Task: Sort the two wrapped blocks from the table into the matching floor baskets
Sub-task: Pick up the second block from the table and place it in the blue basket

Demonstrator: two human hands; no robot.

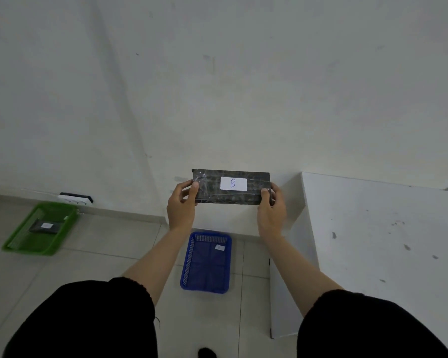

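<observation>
A dark wrapped block (pixel 210 188) with a white label marked "B" is held up in the air in front of the wall. My left hand (pixel 180 208) grips its left end and my right hand (pixel 271 211) grips its right end. Below it on the floor stands a blue basket (pixel 185 270) with a small white label inside. At the far left a green basket (pixel 16 244) holds another dark wrapped block (pixel 46 226) with a white label.
A white table (pixel 378 228) fills the right side, its edge close to my right arm. A black and white object (pixel 75 198) lies by the wall behind the green basket. The floor is tiled.
</observation>
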